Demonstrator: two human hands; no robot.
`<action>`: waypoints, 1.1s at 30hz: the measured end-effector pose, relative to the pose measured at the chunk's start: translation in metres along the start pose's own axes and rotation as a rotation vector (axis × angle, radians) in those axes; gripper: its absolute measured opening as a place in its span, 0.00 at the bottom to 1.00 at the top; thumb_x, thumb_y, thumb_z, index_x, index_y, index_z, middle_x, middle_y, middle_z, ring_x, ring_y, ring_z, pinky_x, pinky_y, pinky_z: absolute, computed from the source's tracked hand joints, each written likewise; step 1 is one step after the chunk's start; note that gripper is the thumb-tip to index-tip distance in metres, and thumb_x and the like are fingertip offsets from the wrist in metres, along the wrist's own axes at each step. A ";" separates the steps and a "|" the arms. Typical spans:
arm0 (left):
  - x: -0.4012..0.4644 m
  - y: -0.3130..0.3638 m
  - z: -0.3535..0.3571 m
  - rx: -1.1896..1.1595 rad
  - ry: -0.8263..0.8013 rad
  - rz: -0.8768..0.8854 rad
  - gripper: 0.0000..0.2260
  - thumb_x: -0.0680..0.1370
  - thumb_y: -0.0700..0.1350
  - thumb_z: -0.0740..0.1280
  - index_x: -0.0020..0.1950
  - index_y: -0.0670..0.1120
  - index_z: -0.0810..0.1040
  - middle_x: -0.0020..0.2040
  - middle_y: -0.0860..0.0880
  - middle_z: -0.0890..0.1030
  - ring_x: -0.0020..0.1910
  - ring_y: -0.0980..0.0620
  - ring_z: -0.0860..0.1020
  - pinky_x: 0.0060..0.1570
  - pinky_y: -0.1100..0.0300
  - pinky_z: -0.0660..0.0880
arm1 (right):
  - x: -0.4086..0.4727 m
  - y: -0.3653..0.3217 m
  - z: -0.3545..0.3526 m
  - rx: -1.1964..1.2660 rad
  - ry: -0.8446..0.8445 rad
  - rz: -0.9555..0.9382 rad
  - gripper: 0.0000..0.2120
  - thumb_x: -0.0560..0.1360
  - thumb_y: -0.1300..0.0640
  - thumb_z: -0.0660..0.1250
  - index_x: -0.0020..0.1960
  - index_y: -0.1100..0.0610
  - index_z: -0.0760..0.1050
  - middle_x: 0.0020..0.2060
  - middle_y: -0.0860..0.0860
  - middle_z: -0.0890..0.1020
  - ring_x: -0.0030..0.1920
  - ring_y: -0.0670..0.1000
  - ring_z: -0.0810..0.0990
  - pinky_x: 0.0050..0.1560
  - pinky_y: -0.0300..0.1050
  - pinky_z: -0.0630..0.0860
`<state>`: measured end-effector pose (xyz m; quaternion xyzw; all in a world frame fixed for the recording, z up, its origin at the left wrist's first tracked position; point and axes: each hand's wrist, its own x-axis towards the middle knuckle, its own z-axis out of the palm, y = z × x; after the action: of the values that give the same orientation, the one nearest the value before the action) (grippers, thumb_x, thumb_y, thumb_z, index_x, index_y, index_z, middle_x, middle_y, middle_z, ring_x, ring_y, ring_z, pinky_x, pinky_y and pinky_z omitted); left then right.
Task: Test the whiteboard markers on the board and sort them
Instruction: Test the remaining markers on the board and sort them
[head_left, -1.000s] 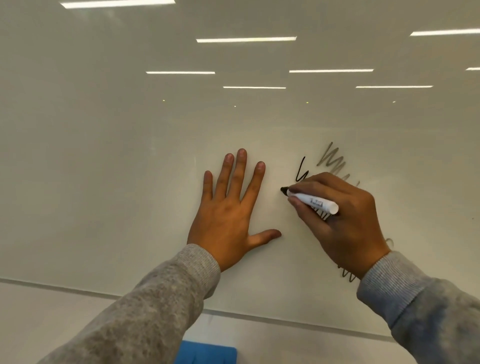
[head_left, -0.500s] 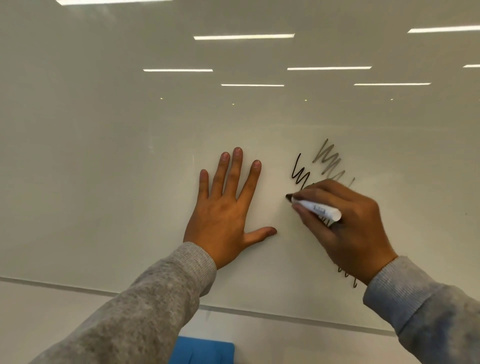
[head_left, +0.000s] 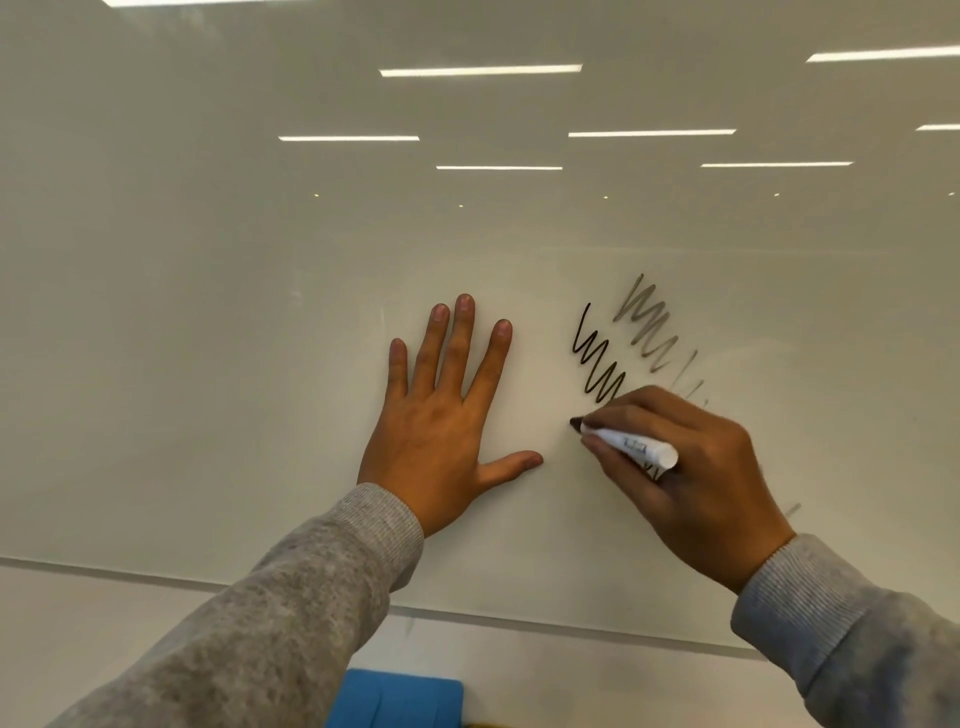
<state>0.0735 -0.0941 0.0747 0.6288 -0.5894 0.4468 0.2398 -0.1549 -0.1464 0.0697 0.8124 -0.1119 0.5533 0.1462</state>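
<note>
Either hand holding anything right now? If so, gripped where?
Right hand grips the whiteboard marker around its white barrel, close behind the black tip. Left hand holds nothing; it lies flat on the whiteboard.

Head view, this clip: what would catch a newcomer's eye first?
The right hand grips a white marker, tip at the whiteboard just below a dark black zigzag. A fainter grey zigzag lies to its upper right. The left hand rests flat, fingers spread, mid-board.
</note>
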 end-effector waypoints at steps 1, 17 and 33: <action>0.000 0.000 0.000 -0.001 0.002 0.001 0.51 0.72 0.78 0.54 0.81 0.50 0.36 0.81 0.43 0.34 0.80 0.42 0.36 0.76 0.36 0.50 | 0.001 0.001 -0.002 0.010 0.035 0.029 0.09 0.76 0.56 0.71 0.54 0.58 0.84 0.47 0.50 0.83 0.44 0.47 0.80 0.48 0.32 0.78; -0.002 0.001 0.000 0.003 -0.005 -0.001 0.50 0.73 0.77 0.54 0.81 0.49 0.37 0.81 0.43 0.34 0.80 0.41 0.36 0.76 0.35 0.50 | -0.016 0.006 -0.004 0.013 -0.022 0.033 0.09 0.78 0.55 0.70 0.55 0.57 0.83 0.48 0.50 0.83 0.45 0.49 0.82 0.47 0.38 0.81; -0.003 0.001 -0.002 -0.016 -0.015 0.000 0.50 0.73 0.76 0.55 0.81 0.49 0.37 0.81 0.43 0.35 0.80 0.42 0.36 0.76 0.36 0.49 | -0.042 0.010 -0.009 0.044 -0.058 0.071 0.10 0.80 0.52 0.67 0.56 0.56 0.83 0.49 0.48 0.82 0.46 0.47 0.81 0.47 0.40 0.80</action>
<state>0.0717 -0.0911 0.0730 0.6302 -0.5947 0.4375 0.2404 -0.1814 -0.1516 0.0352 0.8267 -0.1325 0.5366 0.1052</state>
